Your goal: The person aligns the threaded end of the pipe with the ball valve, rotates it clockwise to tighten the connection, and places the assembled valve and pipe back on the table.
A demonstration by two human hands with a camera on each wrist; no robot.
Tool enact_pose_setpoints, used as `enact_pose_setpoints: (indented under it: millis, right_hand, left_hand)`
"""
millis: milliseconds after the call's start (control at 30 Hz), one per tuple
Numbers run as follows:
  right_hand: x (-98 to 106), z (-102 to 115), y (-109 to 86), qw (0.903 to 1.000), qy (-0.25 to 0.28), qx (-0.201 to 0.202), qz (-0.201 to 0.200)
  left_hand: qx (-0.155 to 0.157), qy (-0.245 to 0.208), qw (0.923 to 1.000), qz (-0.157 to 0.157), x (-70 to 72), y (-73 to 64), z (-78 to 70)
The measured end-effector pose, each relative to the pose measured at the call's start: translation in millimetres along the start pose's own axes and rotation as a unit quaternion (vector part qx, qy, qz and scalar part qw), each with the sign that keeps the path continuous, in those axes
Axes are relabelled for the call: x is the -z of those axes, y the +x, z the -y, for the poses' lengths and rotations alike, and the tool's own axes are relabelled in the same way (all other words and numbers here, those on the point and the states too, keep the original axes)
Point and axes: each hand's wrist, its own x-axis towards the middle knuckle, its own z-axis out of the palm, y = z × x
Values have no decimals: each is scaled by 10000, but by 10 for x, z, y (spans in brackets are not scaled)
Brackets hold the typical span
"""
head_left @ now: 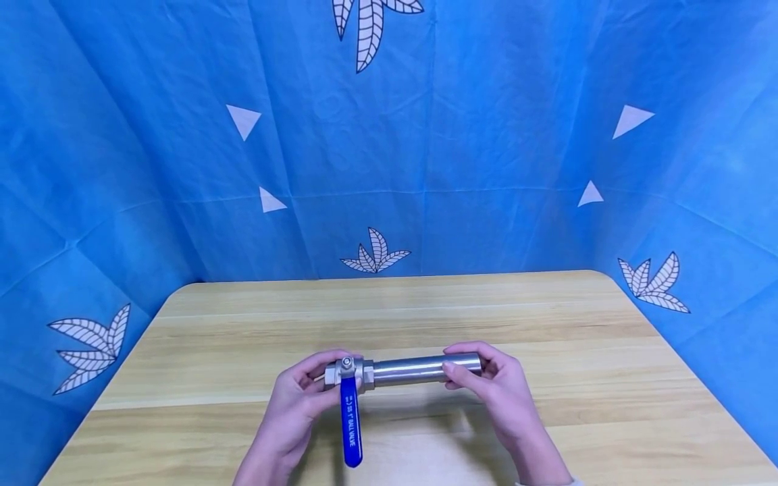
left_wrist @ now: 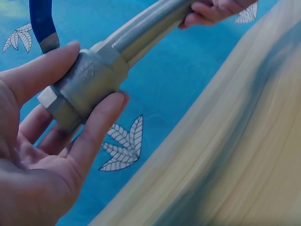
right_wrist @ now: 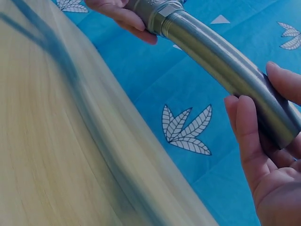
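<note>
A metal ball valve (head_left: 367,373) with a long blue lever handle (head_left: 350,422) is gripped at its body by my left hand (head_left: 298,401), thumb on one side and fingers on the other. The lever points toward me and carries white "BALL VALVE" lettering. A straight steel pipe (head_left: 410,370) runs rightward out of the valve, in line with it; threads show at the joint in the right wrist view. Around the pipe's free right end, my right hand (head_left: 498,395) curls its thumb and fingers. Valve and pipe are held up, roughly level, above the table.
Beneath the hands lies a light wood-grain table (head_left: 243,337) with rounded far corners. Blue curtains (head_left: 389,148) printed with white leaves and triangles enclose its back and both sides. Shadows of the hands and pipe fall on the tabletop.
</note>
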Motion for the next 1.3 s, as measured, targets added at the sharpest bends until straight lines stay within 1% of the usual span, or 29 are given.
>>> enact_pose_setpoints:
  millis: [133, 200, 300, 367, 467, 600, 667, 867, 1033, 1100, 1167, 1300]
  right_hand:
    - [9, -9, -6, 9998, -57, 32, 197]
    - [18, -20, -7, 9991, -83, 167, 372]
    - [33, -43, -6, 9971, -121, 466, 584]
    - [40, -59, -4, 9959, -174, 642, 606]
    - [50, -70, -7, 9961, -183, 738, 451]
    - [64, -57, -14, 9978, -141, 598, 258]
    - [68, -45, -14, 9986, -177, 460, 175]
    - [50, -33, 0, 9995, -270, -37, 153]
    - [26, -36, 4, 9993, -289, -208, 120]
    - [25, -41, 5, 9992, -350, -146, 136]
    - [33, -54, 11, 9990, -386, 26, 213]
    - [59, -82, 20, 9964, -388, 620, 427]
  left_hand:
    - [-264, -395, 9988, -141, -20, -14, 11]
    - [-325, -558, 9978, -180, -25, -19, 8]
    - [-364, -648, 9970, -224, -28, -25, 3]
    - [-371, -693, 9966, -233, -28, -27, 3]
    - [-362, -748, 9964, -158, -28, -24, 6]
    - [-330, -804, 9962, -16, -22, -20, 5]
    - [-313, -821, 9961, -12, -17, -23, 1]
    - [-269, -794, 9965, -23, -15, -19, -8]
    - [-264, -880, 9957, -69, -28, -21, -5]
    - [-255, -906, 9955, -118, -30, -22, -2]
    - [-240, -928, 9953, -169, -29, -19, -1]
    - [-205, -965, 9949, -205, -19, -14, 3]
